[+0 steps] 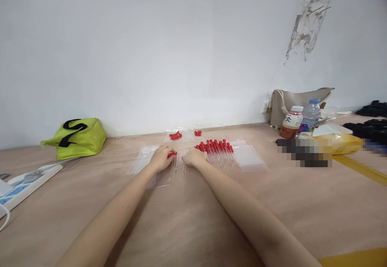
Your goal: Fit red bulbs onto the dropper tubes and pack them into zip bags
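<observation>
In the head view, my left hand [161,158] rests low over the table with its fingers curled in at a small heap of red rubber bulbs [172,154]. My right hand [195,157] is bent down over loose clear dropper tubes [180,166], its fingers drawn together; whatever they hold is hidden. Just right of this hand lies a row of droppers with red bulbs [216,148], bulbs toward the wall and tubes toward me. Beyond both hands, more red bulbs [175,135] and clear tubes [188,135] lie on clear plastic.
Clear plastic bags [249,158] lie flat right of the droppers, others [142,160] by my left hand. A lime-green bag [81,138] and a power strip [27,188] are at left. At right stand bottles [292,123], a beige bag [276,108] and a yellow packet [338,140].
</observation>
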Demonstrator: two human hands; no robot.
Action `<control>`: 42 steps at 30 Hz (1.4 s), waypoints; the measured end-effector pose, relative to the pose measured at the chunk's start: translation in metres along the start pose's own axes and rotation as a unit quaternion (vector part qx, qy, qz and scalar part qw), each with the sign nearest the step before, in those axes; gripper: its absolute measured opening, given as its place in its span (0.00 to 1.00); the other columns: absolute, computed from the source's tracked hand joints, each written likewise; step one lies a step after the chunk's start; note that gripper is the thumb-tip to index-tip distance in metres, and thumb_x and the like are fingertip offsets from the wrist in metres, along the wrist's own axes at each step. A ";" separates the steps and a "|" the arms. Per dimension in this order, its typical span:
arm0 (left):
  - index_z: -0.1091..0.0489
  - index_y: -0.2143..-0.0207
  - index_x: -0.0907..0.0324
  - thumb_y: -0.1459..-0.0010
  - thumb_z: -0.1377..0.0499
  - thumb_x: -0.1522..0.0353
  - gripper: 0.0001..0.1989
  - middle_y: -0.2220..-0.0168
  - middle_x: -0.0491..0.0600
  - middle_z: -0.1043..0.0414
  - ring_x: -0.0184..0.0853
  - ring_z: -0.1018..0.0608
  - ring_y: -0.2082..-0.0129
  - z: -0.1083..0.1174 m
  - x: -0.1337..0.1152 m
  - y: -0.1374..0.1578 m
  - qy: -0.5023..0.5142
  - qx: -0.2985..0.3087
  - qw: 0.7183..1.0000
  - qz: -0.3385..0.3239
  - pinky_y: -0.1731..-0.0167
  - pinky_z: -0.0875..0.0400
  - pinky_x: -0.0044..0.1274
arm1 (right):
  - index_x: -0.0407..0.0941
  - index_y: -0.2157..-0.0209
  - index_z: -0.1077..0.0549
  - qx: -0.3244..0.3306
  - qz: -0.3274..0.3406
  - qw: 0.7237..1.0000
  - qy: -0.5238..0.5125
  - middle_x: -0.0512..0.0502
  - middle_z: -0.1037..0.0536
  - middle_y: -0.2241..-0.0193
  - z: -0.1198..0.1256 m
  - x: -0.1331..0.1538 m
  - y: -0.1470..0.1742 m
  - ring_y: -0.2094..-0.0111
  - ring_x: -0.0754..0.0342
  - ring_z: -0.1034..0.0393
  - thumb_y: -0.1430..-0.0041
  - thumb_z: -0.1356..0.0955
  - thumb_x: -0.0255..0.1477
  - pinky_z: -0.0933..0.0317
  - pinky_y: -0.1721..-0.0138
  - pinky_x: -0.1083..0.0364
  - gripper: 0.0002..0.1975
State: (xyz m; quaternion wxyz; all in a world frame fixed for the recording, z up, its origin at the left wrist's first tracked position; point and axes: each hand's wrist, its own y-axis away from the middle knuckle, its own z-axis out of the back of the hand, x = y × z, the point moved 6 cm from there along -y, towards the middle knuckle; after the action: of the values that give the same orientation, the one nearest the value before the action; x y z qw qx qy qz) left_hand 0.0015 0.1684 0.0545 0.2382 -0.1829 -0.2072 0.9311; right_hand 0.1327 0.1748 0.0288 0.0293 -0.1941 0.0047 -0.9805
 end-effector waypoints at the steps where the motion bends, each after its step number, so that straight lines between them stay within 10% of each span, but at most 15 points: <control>1: 0.30 0.72 0.57 0.50 0.44 0.69 0.04 0.68 0.49 0.32 0.39 0.31 0.64 0.004 -0.003 0.002 0.008 -0.014 1.000 0.005 0.64 0.37 0.27 | 0.41 0.65 0.28 -0.009 0.009 1.000 -0.006 0.38 0.25 0.65 0.004 -0.003 0.003 0.62 0.45 0.31 0.50 0.39 0.36 0.46 0.60 0.48 0.15; 11: 0.40 0.56 0.58 0.42 0.52 0.67 0.12 0.70 0.46 0.33 0.30 0.29 0.70 -0.010 -0.061 0.070 0.310 0.004 0.950 0.036 0.67 0.34 0.23 | 0.41 0.63 0.36 -0.108 0.246 0.959 -0.088 0.44 0.27 0.69 0.027 -0.074 0.081 0.69 0.56 0.34 0.41 0.44 0.28 0.45 0.68 0.58 0.09; 16: 0.33 0.70 0.61 0.48 0.46 0.67 0.06 0.70 0.48 0.30 0.32 0.27 0.69 -0.036 -0.069 0.078 0.386 0.055 0.915 0.104 0.66 0.33 0.24 | 0.44 0.56 0.35 -0.155 0.310 0.934 -0.084 0.45 0.27 0.62 0.025 -0.093 0.106 0.61 0.54 0.35 0.41 0.44 0.26 0.47 0.61 0.55 0.13; 42: 0.30 0.65 0.59 0.43 0.48 0.65 0.10 0.69 0.45 0.27 0.31 0.28 0.70 -0.029 -0.095 0.082 0.238 0.042 0.970 0.008 0.70 0.36 0.20 | 0.43 0.63 0.31 -0.121 0.387 0.910 -0.080 0.47 0.26 0.70 0.021 -0.073 0.128 0.70 0.57 0.36 0.42 0.41 0.26 0.54 0.62 0.54 0.10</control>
State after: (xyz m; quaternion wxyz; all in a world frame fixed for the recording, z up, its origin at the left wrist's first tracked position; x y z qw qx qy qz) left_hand 0.0623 0.0622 0.0143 0.2809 -0.3907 -0.1039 0.8704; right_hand 0.2153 0.0510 0.0172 0.3831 -0.2569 0.1960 -0.8653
